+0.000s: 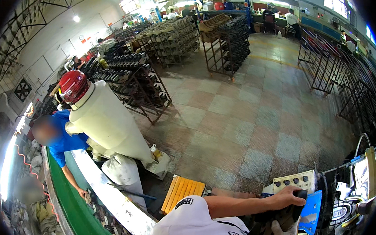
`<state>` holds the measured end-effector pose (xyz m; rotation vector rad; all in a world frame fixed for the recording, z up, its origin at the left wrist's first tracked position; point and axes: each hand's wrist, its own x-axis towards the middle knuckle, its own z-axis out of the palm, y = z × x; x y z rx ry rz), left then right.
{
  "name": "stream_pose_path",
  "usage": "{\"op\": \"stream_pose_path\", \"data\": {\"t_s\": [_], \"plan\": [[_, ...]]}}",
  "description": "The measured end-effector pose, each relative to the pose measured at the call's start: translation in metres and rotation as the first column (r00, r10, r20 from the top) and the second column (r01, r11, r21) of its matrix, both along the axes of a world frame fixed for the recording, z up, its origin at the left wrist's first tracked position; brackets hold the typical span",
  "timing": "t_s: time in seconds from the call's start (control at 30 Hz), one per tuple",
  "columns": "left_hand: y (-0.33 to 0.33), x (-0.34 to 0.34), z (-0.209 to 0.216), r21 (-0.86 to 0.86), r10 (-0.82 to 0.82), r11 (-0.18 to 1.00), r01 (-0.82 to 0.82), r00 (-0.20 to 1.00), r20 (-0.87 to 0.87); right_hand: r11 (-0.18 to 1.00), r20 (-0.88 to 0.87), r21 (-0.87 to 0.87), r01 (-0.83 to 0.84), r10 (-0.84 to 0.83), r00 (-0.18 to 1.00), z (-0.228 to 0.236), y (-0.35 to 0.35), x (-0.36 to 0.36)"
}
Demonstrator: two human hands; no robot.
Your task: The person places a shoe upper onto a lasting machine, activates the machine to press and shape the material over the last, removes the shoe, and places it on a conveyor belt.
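Note:
A dark brown and black shoe (292, 215) is between my hands at the lower right, partly covered by them. My left hand (288, 197) reaches across from the left, fingers closed over the shoe's black end. Below it, my right hand (283, 232) grips the shoe's lower side; the frame's lower edge cuts it off. A scuffed blue plate (311, 216) stands just beyond the shoe. Behind my left hand is a cream panel (308, 179) with several black knobs.
A yellow slatted stool (183, 192) is at my left. Farther left, a co-worker in blue (60, 145) reaches onto a green conveyor (66, 202) with shoes. A cream machine with a red top (106, 119) stands beside it. Shoe racks (224, 48) and bare metal racks (325, 62) stand behind.

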<state>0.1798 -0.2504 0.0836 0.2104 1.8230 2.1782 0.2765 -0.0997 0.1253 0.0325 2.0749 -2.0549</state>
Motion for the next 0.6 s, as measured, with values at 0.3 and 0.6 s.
{"op": "stream_pose_path", "data": {"t_s": [0.3,0.6], "plan": [[-0.005,0.009,0.004,-0.017,0.044,0.999,-0.043,0.997,0.063,0.985,0.04,0.149,-0.09,0.085,0.996,-0.01,0.006,-0.005],[0.008,0.002,-0.004,-0.147,0.13,0.982,-0.115,0.986,0.103,0.993,0.099,0.067,-0.095,0.089,0.991,-0.015,0.009,-0.011]]}}
